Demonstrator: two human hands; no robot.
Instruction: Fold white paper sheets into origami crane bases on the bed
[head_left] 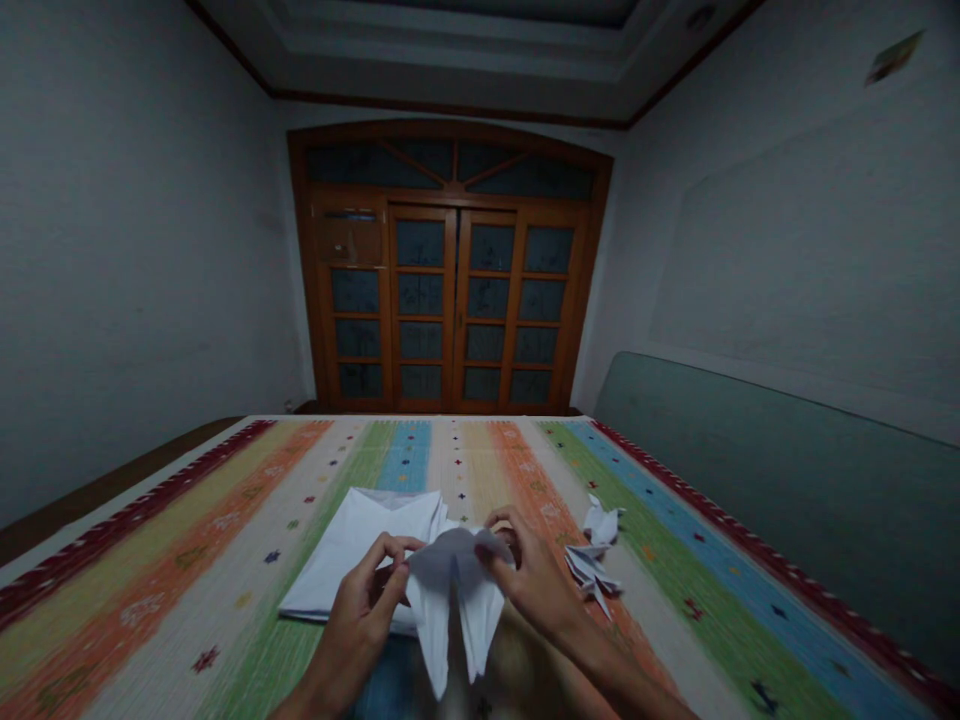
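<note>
Fingers (393,592) of the left hand (366,602) and right hand (531,572) pinch a white origami model (448,552) at nine and three o'clock; it sits between them, long axis twelve-to-six, two tips toward six.

Folded paper (432,615) between both hands (366,597) (531,568)

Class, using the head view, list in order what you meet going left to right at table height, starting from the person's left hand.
Left hand → folded white paper → right hand → small folded paper pieces → greenish panel.
</note>
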